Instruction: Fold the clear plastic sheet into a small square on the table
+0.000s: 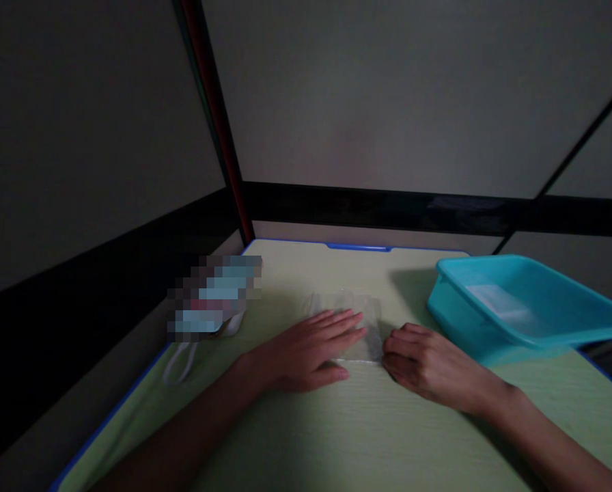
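A clear plastic bag (371,335) lies flat on the pale green table (367,430), its near edge roughly parallel to me. Spread across the bag's left part is my left hand (311,352), palm down with the fingers stretched out and the thumb apart. At the bag's near right corner, my right hand (423,362) rests on the table with its fingers curled together. Whether those fingers pinch the bag's edge is hidden from this angle.
A turquoise plastic basin (470,321) stands at the right, with a pale flat item (498,301) inside. At the left edge lies a blurred-out object (214,297) with a white strap loop (179,362). Walls (367,102) rise behind and left of the table.
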The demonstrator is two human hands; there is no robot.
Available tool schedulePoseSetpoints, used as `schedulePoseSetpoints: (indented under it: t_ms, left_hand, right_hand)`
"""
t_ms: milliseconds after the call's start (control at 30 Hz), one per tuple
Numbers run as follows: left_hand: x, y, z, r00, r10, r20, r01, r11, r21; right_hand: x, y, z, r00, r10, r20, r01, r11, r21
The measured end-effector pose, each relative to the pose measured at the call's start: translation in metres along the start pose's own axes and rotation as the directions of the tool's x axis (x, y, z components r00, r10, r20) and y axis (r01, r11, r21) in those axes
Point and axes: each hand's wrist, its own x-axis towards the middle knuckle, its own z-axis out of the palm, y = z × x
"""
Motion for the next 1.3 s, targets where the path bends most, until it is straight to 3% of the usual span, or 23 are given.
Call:
schedulePoseSetpoints:
  t_ms: [333,533,967,1300]
  left_hand:
    - [0.001,0.001,0.010,0.997,0.009,0.073,-0.012,0.999,0.045]
    - [0.001,0.001,0.010,0.998,0.012,0.064,-0.016,0.999,0.052]
    - [0.003,0.003,0.007,0.994,-0.012,0.106,0.007,0.999,0.049]
    - [0.001,0.002,0.008,0.994,-0.010,0.106,0.003,0.998,0.068]
  right_hand:
    - [-0.002,0.003,-0.005,0.995,0.048,0.091,-0.054,0.996,0.065]
    - [-0.004,0.006,-0.010,0.987,0.059,0.147,-0.074,0.992,0.100]
    - [-0.004,0.005,-0.006,0.989,0.043,0.142,-0.066,0.986,0.155]
    - [-0.008,0.011,-0.013,0.973,0.137,0.186,-0.161,0.980,0.121]
